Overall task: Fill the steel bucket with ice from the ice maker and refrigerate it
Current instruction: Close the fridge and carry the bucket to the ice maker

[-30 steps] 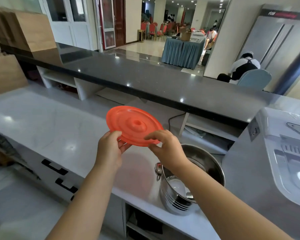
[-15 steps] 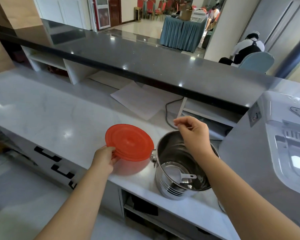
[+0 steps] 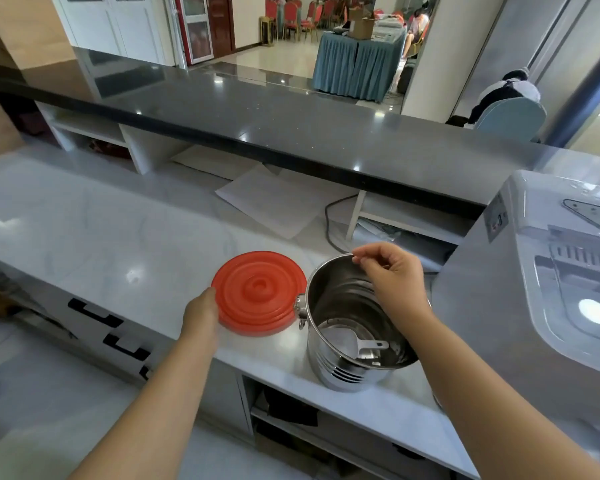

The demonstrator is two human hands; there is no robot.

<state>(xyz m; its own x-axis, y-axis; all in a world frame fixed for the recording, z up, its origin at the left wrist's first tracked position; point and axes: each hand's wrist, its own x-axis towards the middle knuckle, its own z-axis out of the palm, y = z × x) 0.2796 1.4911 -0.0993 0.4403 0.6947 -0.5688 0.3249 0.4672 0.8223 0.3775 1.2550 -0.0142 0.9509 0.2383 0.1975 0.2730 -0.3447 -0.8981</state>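
The lid has come down since half a second ago: it was held just above the table and now lies flat on it, at the centre of the frame. The left hand still holds its near-left edge, thumb on the rim, the other fingers hidden. The right hand has dropped to the bucket; its fingers are curled, and thumb and forefinger pinch the far rim.

The bucket stands open at lower centre-right near the table's front edge, a scoop lying inside. Its side lug just meets the lid on the left. The ice maker stands just beside it on the right. To the left of the lid the pale marbled table runs bare to the frame's edge.

Behind, paper and a cable lie under a dark raised counter. Beyond it is a hall with red chairs.
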